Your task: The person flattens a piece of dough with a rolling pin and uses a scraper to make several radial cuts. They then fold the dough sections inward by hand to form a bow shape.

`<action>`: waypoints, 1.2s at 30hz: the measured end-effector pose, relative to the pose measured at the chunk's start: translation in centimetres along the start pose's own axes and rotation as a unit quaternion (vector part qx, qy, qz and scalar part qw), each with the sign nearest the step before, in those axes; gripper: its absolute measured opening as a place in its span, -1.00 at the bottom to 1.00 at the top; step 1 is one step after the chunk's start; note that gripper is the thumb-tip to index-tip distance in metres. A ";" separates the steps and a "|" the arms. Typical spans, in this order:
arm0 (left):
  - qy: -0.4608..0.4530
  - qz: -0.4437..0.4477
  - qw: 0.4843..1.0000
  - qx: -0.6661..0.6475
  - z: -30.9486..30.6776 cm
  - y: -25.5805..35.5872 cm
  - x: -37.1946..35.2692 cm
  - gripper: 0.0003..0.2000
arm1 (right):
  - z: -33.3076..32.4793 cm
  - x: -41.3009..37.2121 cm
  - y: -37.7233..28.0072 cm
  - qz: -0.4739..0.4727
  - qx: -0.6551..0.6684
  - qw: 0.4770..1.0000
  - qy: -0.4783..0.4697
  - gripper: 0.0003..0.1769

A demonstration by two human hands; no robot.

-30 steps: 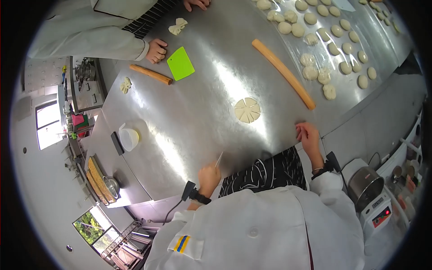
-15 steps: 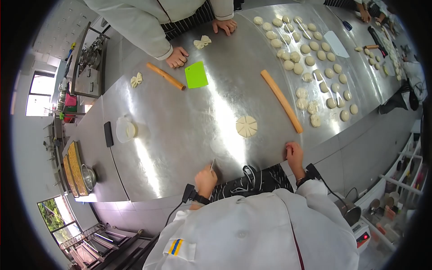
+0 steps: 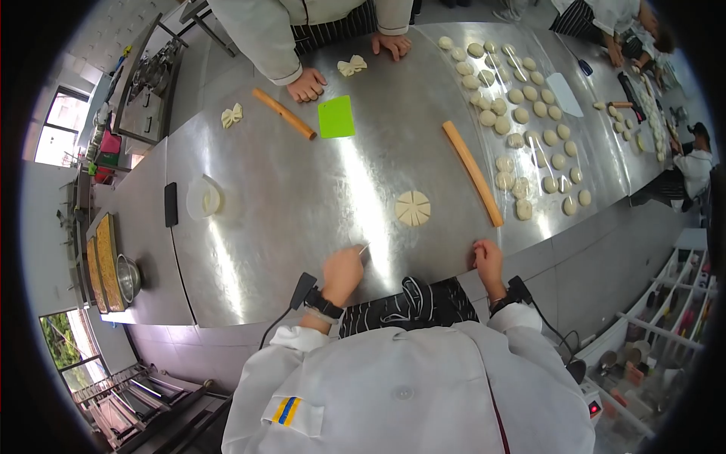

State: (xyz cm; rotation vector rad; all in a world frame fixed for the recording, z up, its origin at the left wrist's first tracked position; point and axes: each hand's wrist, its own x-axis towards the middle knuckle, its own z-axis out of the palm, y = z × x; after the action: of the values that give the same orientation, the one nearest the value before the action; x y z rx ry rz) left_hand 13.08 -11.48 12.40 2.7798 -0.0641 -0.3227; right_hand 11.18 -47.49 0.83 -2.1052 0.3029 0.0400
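My left hand (image 3: 342, 271) is closed around a thin, pale, blade-like tool (image 3: 364, 248), whose tip points away over the steel table; its handle is hidden in the fist. At the table's front edge, my right hand (image 3: 488, 259) rests with its fingers curled in and nothing visible in them. Between and beyond both hands lies a flat round of dough (image 3: 413, 208) with cuts running out from its middle like petals. A long wooden rolling pin (image 3: 473, 174) lies just beyond my right hand.
Several dough balls (image 3: 521, 116) sit under clear film at the right. Across the table, a co-worker's hands (image 3: 306, 85) rest near a green scraper (image 3: 336, 116), a shorter rolling pin (image 3: 284, 113) and bow-shaped dough pieces (image 3: 351, 66). A plastic tub (image 3: 203, 198) stands at left.
My left hand has moved forward over the table with the tool, closer to the cut dough round. The whole view has shifted slightly. My right hand stays at the edge.
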 end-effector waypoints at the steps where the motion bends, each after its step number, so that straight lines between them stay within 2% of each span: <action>1: -0.040 0.003 0.999 -0.001 -0.5 0.8 1.2 -0.88 | 0.2 0.1 0.3 -0.016 -0.020 1.000 0.012 -0.88; 2: -0.041 0.001 0.999 -0.003 -0.5 1.2 2.1 -0.88 | 0.2 0.0 0.6 -0.030 -0.041 0.998 0.023 -0.88; 6: -0.027 0.151 0.981 0.122 -2.8 4.3 6.2 -0.90 | 0.3 -0.2 0.2 0.007 -0.018 0.999 0.028 -0.88; 8: -0.053 0.135 0.979 0.142 -2.8 3.2 7.0 -0.91 | 0.5 -0.4 1.0 0.014 0.029 0.999 0.013 -0.89; 10: -0.031 0.105 0.986 0.129 -1.6 -0.6 7.6 -0.92 | 0.6 -0.5 0.7 0.017 0.029 0.999 0.024 -0.89; 12: -0.091 0.045 0.983 0.153 -2.7 -2.3 7.7 -0.91 | 0.3 -0.6 -0.2 0.022 0.023 0.999 0.035 -0.88; 13: -0.124 0.041 0.983 0.129 -3.1 -3.1 7.6 -0.81 | 0.1 -0.6 -0.9 0.047 0.025 0.999 0.010 -0.89; 14: -0.128 0.045 0.983 0.128 -2.8 -4.4 7.6 -0.81 | -0.2 -0.4 -1.7 0.071 0.025 0.997 -0.018 -0.89; 15: -0.122 0.019 0.990 0.073 -1.8 -6.0 7.5 -0.73 | -0.4 -0.2 -2.5 0.074 0.022 0.997 -0.018 -0.89; 16: -0.115 -0.009 0.993 0.017 -1.5 -7.1 7.3 -0.65 | -0.5 0.2 -3.3 0.061 0.010 0.998 -0.019 -0.89; 17: -0.139 -0.063 0.988 0.004 -1.1 -8.3 7.3 -0.50 | -0.5 0.6 -4.2 0.046 -0.001 0.999 -0.023 -0.89; 21: -0.094 -0.122 0.988 -0.032 0.1 -9.2 6.1 -0.37 | 1.4 3.9 -7.6 -0.014 -0.107 0.994 -0.030 -0.89; 23: -0.031 -0.096 0.993 0.065 0.8 -8.2 5.2 -0.30 | 3.5 5.4 -7.6 -0.102 -0.072 0.991 -0.037 -0.87; 24: -0.033 -0.102 0.992 0.062 1.1 -7.7 4.9 -0.30 | 4.4 6.2 -7.8 -0.102 -0.075 0.991 -0.044 -0.87; 26: 0.081 -0.044 0.989 0.113 1.4 -6.3 4.6 -0.33 | 5.8 7.2 -7.9 -0.095 -0.093 0.989 -0.064 -0.82; 28: 0.087 -0.047 0.992 0.074 1.4 -5.0 4.1 -0.40 | 6.1 7.5 -7.8 -0.106 -0.112 0.987 -0.038 -0.80; 30: 0.145 -0.014 0.989 -0.009 1.9 -4.4 3.4 -0.48 | 5.9 7.3 -7.4 -0.120 -0.132 0.984 -0.007 -0.78; 31: 0.145 -0.015 0.989 -0.012 2.5 -4.4 2.8 -0.48 | 5.5 6.8 -6.8 -0.145 -0.145 0.979 0.018 -0.74; 32: 0.154 0.021 0.988 -0.026 3.4 -4.5 1.9 -0.54 | 5.2 6.3 -6.4 -0.171 -0.158 0.972 0.043 -0.71; 33: 0.163 0.057 0.984 -0.040 4.1 -4.5 1.0 -0.59 | 4.9 5.7 -6.2 -0.174 -0.159 0.971 0.041 -0.71; 34: 0.165 0.053 0.984 -0.041 4.4 -4.2 0.1 -0.59 | 4.7 4.8 -6.0 -0.195 -0.167 0.966 0.033 -0.66; 36: 0.109 0.105 0.984 -0.089 5.1 -3.3 -1.9 -0.67 | 4.6 3.6 -5.6 -0.219 -0.173 0.960 0.021 -0.62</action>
State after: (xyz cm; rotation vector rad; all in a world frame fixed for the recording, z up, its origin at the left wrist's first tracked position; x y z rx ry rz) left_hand 10.07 -9.93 7.00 2.5829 -0.2588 0.0292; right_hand 16.39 -41.54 2.57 -2.4789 -0.1653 -0.2289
